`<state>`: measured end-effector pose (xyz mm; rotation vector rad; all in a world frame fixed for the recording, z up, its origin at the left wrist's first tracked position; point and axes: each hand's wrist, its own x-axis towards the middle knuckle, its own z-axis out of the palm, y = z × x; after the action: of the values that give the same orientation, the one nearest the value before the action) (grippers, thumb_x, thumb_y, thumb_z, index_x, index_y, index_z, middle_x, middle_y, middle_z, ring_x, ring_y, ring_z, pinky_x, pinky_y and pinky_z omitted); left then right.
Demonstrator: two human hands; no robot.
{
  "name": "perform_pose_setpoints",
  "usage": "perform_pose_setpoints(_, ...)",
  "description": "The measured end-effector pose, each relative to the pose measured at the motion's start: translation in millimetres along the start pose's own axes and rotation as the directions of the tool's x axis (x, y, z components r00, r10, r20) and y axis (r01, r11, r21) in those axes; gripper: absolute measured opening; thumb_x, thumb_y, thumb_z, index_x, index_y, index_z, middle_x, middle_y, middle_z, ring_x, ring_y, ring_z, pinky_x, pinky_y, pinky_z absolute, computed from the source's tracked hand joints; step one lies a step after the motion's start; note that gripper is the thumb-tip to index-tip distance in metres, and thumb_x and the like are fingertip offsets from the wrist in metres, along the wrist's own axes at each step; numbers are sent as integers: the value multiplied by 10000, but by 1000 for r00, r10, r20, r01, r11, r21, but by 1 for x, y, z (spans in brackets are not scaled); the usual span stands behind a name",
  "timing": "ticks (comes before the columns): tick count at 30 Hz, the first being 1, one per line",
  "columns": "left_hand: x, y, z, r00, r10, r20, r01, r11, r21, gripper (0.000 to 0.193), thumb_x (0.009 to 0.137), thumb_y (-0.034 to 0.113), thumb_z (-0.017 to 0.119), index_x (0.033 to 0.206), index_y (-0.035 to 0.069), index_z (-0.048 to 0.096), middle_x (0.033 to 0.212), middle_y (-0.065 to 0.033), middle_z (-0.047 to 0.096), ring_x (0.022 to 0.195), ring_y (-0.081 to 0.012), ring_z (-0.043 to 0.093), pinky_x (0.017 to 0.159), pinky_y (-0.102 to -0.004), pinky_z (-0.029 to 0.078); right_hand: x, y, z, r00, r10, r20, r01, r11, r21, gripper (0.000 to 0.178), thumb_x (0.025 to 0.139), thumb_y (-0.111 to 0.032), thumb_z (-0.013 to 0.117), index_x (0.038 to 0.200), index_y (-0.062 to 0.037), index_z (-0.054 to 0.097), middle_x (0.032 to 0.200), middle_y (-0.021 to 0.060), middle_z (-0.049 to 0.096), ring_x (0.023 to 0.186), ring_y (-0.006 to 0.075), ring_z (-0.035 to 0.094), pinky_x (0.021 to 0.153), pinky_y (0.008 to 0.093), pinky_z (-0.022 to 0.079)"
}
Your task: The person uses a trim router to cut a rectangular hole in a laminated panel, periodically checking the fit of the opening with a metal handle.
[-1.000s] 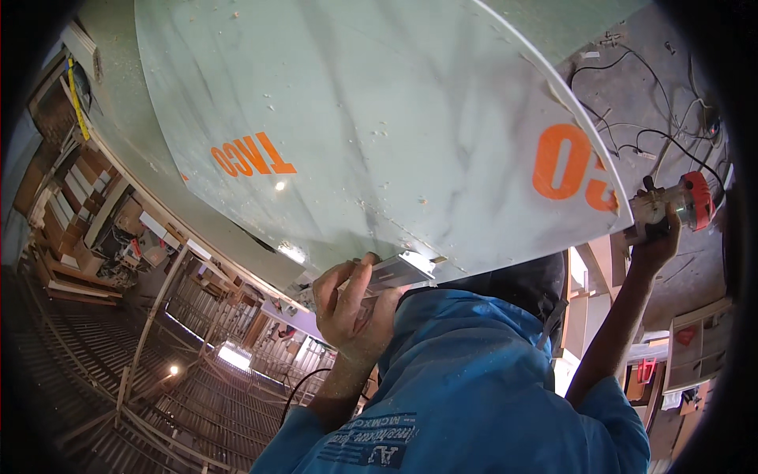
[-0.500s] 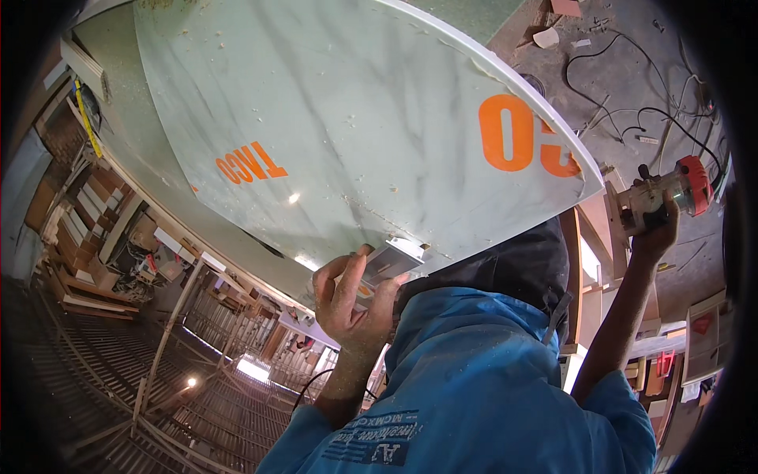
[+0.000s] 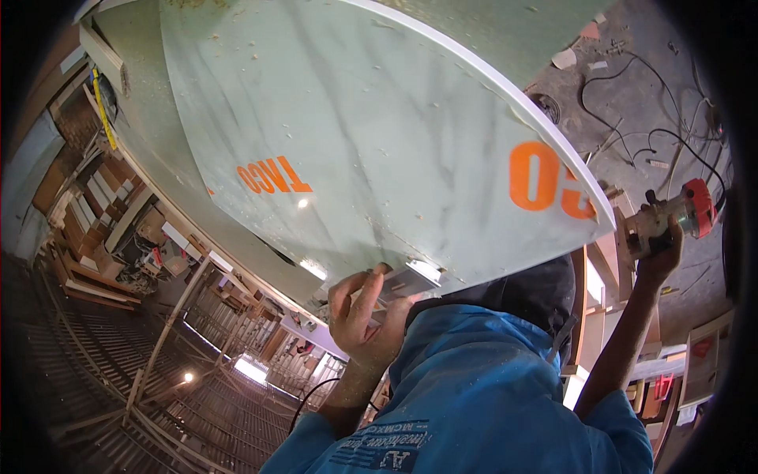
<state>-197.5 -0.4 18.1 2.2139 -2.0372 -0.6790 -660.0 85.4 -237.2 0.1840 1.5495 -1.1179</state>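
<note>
From here, my left hand point(image 3: 365, 317) pinches a grey block point(image 3: 406, 282) at the pale panel's point(image 3: 379, 134) near edge; my right hand point(image 3: 660, 257) grips the router point(image 3: 657, 224) at far right, likely to spare the surface.

Person shows one left hand point(image 3: 365, 322) and one right hand point(image 3: 662, 257), plus one red-ended power tool point(image 3: 657, 216), one small grey rectangular block point(image 3: 404, 282), one pale curved-edge sheet point(image 3: 426, 134), one blue shirt point(image 3: 489, 379), one yellow strip point(image 3: 103, 110), one lit bulb point(image 3: 188, 378).
</note>
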Motion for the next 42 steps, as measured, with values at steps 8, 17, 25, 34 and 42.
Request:
perform_pose_setpoints(8,0,-11,-5,991,103,87,-110,990,86,488,801,144,858,1224,3,659,1208,-131,639,1009,-271,561,776,-365,532,4,-15,18,997,77,17,-76,997,-34,467,994,-354,538,1244,34,612,1111,170,714,1009,266,691,915,385,548)
perform_pose_setpoints(17,3,-17,-3,998,-66,-8,64,982,-179,566,694,153,904,1227,85,726,1072,-73,581,983,-246,574,824,-363,512,11,-28,47,999,36,12,-34,991,-131,436,985,-349,569,1271,-23,609,1170,135,701,1039,260,685,927,420,563)
perform_pose_setpoints(25,1,-31,-2,1000,19,-21,-24,964,-263,587,702,103,899,1255,72,705,1104,-76,569,996,-240,558,828,-356,497,3,-44,97,999,-43,11,44,977,-209,441,985,-351,570,1279,-25,603,1182,134,695,1048,261,682,931,423,562)
perform_pose_setpoints(34,-2,-36,2,1000,-12,-23,4,947,-321,595,677,153,917,1242,136,732,1058,-36,536,965,-215,539,828,-356,495,-10,-51,127,991,-132,24,133,950,-281,446,985,-353,572,1289,-27,597,1197,133,688,1058,262,678,936,425,561)
perform_pose_setpoints(42,-2,-36,9,999,-42,-33,26,923,-384,629,642,222,948,1235,197,738,1052,-9,503,968,-199,511,834,-343,477,-25,-50,132,984,-176,11,170,928,-331,452,985,-354,573,1298,-29,592,1209,132,682,1067,263,675,940,427,560)
